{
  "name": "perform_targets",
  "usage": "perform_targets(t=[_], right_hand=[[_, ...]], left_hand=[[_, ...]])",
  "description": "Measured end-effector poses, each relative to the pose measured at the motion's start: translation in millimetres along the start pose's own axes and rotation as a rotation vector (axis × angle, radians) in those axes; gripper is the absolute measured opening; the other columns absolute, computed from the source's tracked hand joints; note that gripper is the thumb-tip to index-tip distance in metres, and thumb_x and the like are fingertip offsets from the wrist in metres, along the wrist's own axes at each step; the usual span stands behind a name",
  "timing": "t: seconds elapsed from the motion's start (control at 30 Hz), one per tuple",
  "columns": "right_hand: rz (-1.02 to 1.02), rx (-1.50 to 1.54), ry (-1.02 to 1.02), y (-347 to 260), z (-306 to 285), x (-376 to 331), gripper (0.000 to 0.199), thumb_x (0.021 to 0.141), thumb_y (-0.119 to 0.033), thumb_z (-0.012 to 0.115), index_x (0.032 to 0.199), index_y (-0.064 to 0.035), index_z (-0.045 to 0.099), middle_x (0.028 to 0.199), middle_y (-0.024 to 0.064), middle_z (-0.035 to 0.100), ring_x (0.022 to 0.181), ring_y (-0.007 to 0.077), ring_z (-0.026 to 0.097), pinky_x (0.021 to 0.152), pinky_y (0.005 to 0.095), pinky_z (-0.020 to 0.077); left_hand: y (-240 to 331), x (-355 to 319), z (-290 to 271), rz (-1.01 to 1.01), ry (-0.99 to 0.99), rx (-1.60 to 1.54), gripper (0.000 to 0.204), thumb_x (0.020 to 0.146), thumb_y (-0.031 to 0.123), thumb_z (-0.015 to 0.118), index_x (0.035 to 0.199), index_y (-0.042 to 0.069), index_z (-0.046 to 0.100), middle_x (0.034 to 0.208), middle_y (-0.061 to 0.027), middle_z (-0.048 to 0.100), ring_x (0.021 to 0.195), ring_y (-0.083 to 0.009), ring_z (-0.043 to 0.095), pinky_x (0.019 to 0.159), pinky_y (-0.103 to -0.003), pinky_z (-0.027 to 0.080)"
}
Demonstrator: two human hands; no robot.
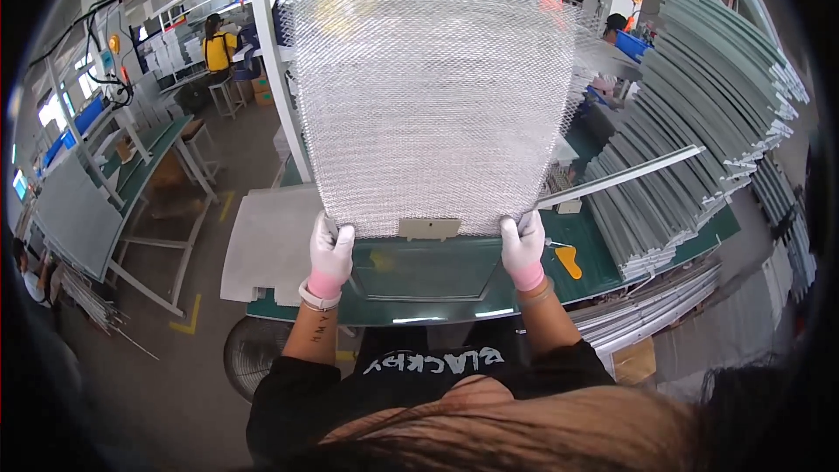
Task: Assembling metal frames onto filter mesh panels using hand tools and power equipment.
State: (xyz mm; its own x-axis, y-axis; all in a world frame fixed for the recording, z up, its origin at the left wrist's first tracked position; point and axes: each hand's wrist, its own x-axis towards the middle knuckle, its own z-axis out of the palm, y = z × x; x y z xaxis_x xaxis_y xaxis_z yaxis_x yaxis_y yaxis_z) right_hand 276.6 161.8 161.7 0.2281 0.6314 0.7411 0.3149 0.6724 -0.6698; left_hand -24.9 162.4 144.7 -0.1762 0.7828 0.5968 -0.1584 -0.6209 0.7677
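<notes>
Between my two hands a large silvery expanded-metal mesh sheet is held up, tilted away from me. My left hand, in a white and pink glove, pinches its lower left corner. At the lower right corner my right hand, gloved the same way, grips the sheet with thumb and fingers. A small beige plate with a hole sits at the middle of the mesh's near edge. Below the sheet, a rectangular frame lies on the green work table.
A yellow-handled scraper-like tool lies right of my right hand. Tall stacks of grey panels fill the right side. A pale flat panel overhangs the table's left. A fan stands below. A person in yellow works far left.
</notes>
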Motion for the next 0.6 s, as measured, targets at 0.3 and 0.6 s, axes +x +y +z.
perform_targets(t=[0.3, 0.6], right_hand=[[0.256, 0.088, -0.264, 46, -13, -67, 0.029, 0.087, -0.002, 0.055, 0.115, 0.0042, 0.058, 0.101, 0.0125, 0.066, 0.094, 0.0165, 0.063, 0.085, 0.0305, 0.0485], [0.186, 0.227, -0.298, 7, -32, -1, 0.036, 0.081, 0.001, 0.053, 0.117, 0.0038, 0.051, 0.107, 0.0062, 0.056, 0.099, 0.0143, 0.052, 0.091, 0.0296, 0.0418]], left_hand=[[-58, -58, -28, -0.282, -0.160, 0.272, 0.038, 0.091, -0.001, 0.050, 0.128, -0.004, 0.047, 0.120, -0.0088, 0.059, 0.111, -0.0146, 0.054, 0.097, -0.029, 0.041], [5, 7, -18, -0.186, -0.220, -0.137, 0.050, 0.084, -0.002, 0.056, 0.132, -0.005, 0.044, 0.121, -0.0075, 0.057, 0.112, -0.0149, 0.054, 0.099, -0.031, 0.041]])
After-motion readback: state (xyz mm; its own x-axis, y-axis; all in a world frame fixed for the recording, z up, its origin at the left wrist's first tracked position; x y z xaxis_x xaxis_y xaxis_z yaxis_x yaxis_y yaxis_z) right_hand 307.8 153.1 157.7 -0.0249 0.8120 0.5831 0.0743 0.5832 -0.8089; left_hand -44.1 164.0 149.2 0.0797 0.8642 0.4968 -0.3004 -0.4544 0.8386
